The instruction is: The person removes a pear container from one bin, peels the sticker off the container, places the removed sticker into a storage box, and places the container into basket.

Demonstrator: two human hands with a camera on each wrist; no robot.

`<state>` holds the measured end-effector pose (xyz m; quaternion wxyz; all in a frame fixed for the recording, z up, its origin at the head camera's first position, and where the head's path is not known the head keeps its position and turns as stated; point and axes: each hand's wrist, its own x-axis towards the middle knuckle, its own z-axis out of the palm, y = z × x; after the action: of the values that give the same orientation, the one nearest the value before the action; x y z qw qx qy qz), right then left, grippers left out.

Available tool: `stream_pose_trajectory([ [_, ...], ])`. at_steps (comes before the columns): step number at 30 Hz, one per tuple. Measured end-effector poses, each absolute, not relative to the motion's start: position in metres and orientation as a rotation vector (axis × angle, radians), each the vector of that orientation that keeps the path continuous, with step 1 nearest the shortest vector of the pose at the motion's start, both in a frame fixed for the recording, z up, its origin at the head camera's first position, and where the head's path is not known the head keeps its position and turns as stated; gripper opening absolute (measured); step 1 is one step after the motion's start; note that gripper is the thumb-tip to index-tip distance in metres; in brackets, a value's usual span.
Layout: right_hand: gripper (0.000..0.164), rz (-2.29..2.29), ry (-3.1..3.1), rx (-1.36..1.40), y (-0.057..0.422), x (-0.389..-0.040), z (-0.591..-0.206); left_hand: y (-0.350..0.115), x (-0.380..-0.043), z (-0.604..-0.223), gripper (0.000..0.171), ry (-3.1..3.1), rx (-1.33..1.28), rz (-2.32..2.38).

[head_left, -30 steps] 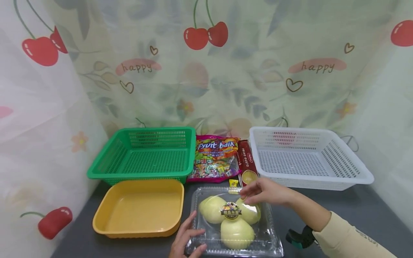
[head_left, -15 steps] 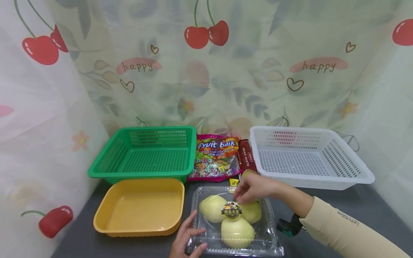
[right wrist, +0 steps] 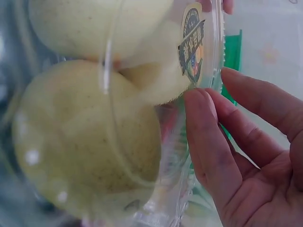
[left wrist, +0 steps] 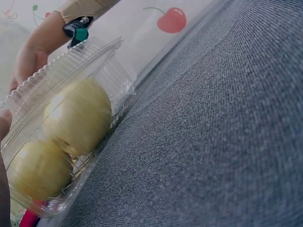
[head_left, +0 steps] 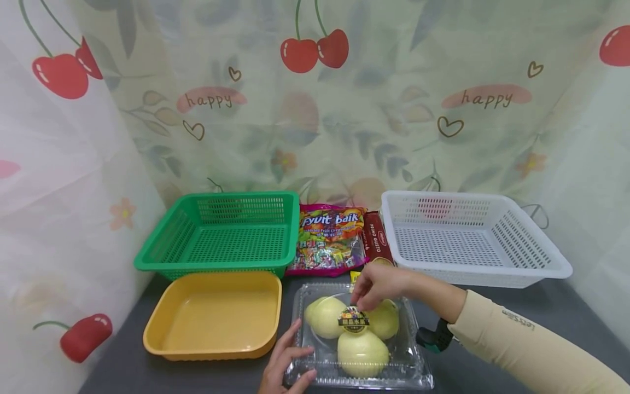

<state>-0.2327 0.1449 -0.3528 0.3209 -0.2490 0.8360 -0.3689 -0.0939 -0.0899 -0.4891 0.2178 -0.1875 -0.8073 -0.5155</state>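
Observation:
A clear plastic clamshell box [head_left: 404, 355] lies on the dark tabletop with three pale yellow-green fruits inside that look like pears [head_left: 363, 355]. On its lid sits a black and gold sticker [head_left: 353, 324] with Chinese lettering. My right hand [head_left: 383, 284] reaches over the box from the right, its fingertips at the sticker's far edge. In the right wrist view, the fingertips of the right hand [right wrist: 258, 191] touch the lid beside the sticker [right wrist: 192, 45], with the thumb apart from the other fingers. My left hand [head_left: 285, 364] rests on the box's left side, fingers spread.
An orange-yellow tray [head_left: 211, 350] stands left of the box. Behind are a green basket [head_left: 216, 268], a candy bag [head_left: 330, 241], a red pasta box [head_left: 376, 238] and a white basket [head_left: 482, 273]. A small yellow packet [head_left: 354, 276] is partly hidden by the right hand.
My right hand has moved left and slightly nearer, from above the right-hand pear to the sticker's edge, its fingers drawing closer together. The left hand and box stay put.

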Motion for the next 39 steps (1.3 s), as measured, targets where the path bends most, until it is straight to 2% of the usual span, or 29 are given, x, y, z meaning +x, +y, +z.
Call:
stream_pose_trajectory([
  [13,0.006,-1.019,2.156,-0.653,0.133,-0.233,-0.361,-0.091,-0.092,-0.488,0.034,-2.287,-0.483,-1.425],
  [25,0.007,-1.028,2.148,-0.647,0.131,-0.234,-0.361,-0.090,-0.093,-0.487,0.034,-2.268,-0.498,-1.415],
  [39,0.004,-1.039,2.198,-0.691,0.133,-0.229,-0.359,-0.088,-0.089,-0.478,0.031,-2.405,-0.333,-1.508],
])
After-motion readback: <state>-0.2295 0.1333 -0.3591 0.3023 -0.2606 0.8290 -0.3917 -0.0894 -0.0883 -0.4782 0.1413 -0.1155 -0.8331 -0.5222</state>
